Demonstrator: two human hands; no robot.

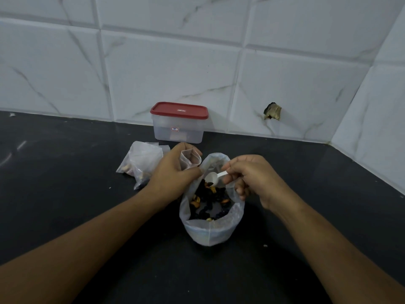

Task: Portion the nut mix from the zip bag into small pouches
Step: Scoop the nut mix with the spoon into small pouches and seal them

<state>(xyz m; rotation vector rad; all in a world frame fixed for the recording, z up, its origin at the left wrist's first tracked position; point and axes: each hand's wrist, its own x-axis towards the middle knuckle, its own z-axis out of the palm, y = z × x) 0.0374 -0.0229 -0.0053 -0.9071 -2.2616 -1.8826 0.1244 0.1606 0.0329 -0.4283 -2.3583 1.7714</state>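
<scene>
A clear zip bag stands open on the dark counter, with a mix of dark and orange nuts inside. My left hand holds a small clear pouch with its mouth open, just left of the bag's rim. My right hand pinches the handle of a small white plastic spoon. The spoon's bowl hangs over the bag's mouth, above the nuts, and looks empty.
Filled small pouches lie in a pile left of my left hand. A clear box with a red lid stands against the tiled wall behind. The black counter meets a wall corner at the right.
</scene>
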